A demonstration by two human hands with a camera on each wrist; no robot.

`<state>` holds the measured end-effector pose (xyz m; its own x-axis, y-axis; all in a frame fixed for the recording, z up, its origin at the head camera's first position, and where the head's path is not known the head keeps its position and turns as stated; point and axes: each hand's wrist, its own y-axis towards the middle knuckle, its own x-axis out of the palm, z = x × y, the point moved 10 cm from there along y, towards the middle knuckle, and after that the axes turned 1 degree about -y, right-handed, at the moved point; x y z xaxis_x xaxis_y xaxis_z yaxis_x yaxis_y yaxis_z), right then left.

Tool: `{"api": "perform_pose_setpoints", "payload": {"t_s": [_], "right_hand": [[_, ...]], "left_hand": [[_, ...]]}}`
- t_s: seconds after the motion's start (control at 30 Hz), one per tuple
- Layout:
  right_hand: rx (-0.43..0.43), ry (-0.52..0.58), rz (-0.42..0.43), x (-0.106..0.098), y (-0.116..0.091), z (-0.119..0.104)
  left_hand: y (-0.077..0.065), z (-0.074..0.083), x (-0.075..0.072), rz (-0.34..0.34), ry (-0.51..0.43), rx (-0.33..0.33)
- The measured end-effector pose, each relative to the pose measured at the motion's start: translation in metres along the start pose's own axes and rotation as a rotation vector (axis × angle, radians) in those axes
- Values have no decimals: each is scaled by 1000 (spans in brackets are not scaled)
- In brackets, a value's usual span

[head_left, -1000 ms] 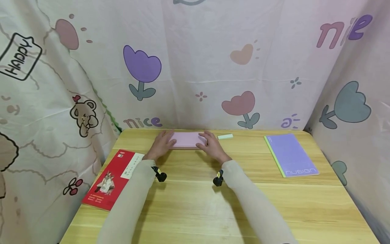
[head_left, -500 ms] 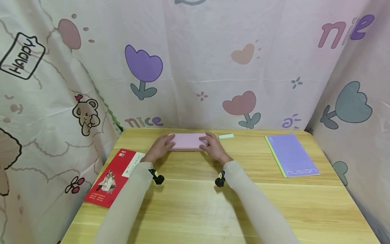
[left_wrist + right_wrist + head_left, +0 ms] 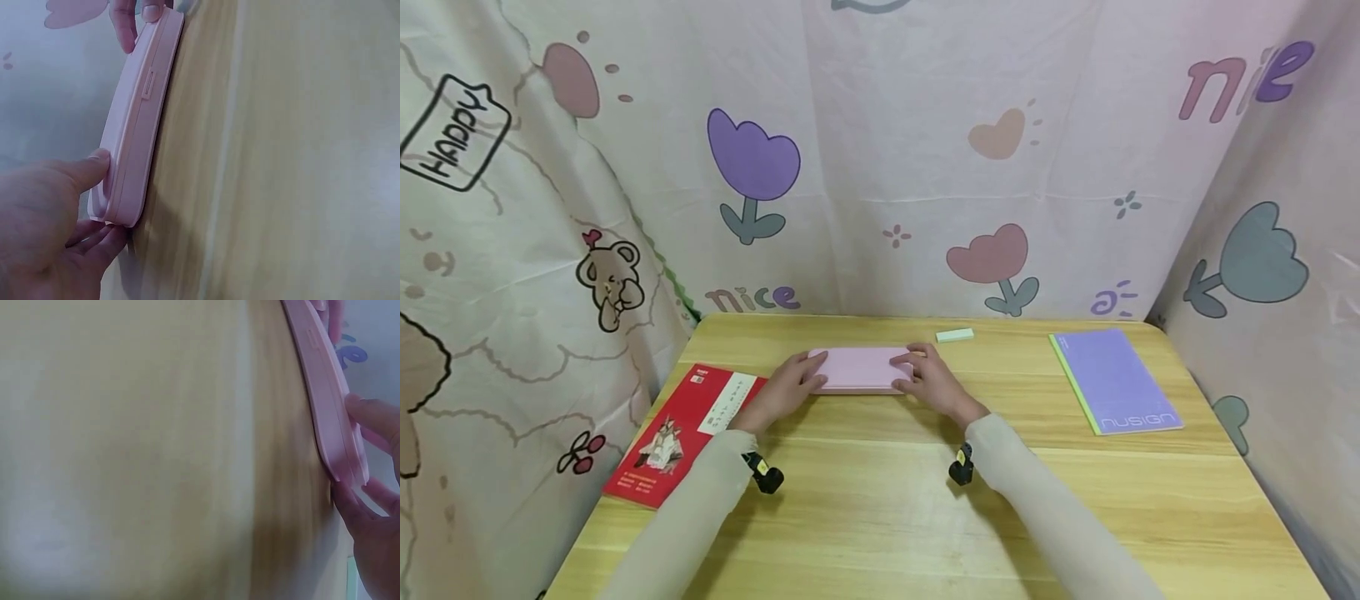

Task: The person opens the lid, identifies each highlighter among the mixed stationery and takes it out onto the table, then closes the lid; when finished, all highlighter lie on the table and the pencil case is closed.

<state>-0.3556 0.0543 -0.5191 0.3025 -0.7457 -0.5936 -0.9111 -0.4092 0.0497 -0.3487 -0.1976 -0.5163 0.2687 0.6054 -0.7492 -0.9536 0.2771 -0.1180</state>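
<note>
A pink pencil case (image 3: 860, 369) with a small latch (image 3: 149, 84) on its front side lies lengthwise across the table, toward the back. My left hand (image 3: 784, 390) grips its left end; in the left wrist view the thumb lies on the lid and the other fingers go round the end and under its edge. At the right end, my right hand (image 3: 938, 385) holds the case in the same way, fingers on top and at the end, as the right wrist view also shows. The lid is closed, so the inside is hidden.
Left of the hands lies a red book (image 3: 677, 433), partly covered by the left sleeve. A purple notebook (image 3: 1116, 382) lies on the right of the wooden table (image 3: 872, 517). Behind the case is a small pale green block (image 3: 954, 335). A printed curtain (image 3: 865, 150) hangs behind.
Both hands have drawn the pencil case from near the table's back edge toward the person, keeping hold of its ends. The books and the pale green block have stayed in place.
</note>
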Motion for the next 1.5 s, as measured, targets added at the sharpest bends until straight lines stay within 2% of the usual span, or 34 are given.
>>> {"api": "perform_pose_setpoints", "payload": {"t_s": [0.33, 0.5, 0.6, 0.8, 0.97, 1.3, 1.5], "right_hand": [[-33, -24, -35, 6, -28, -4], [-40, 15, -59, 9, -39, -5], [-58, 0, -66, 9, -41, -7], [-118, -143, -81, 10, -38, -17], [-144, -257, -146, 17, -32, -25], [-152, -400, -219, 23, -22, -24], [-227, -511, -235, 23, -17, -34]], "left_hand": [[-26, 5, 8, -14, 20, 57], [-35, 9, 10, -19, 8, 56], [-39, 11, 10, -23, 15, 57], [-38, 10, 11, -49, 40, 61], [-32, 6, 12, -76, 81, 96], [-29, 8, 15, -59, 138, 130], [-28, 8, 15, -42, 140, 135]]}}
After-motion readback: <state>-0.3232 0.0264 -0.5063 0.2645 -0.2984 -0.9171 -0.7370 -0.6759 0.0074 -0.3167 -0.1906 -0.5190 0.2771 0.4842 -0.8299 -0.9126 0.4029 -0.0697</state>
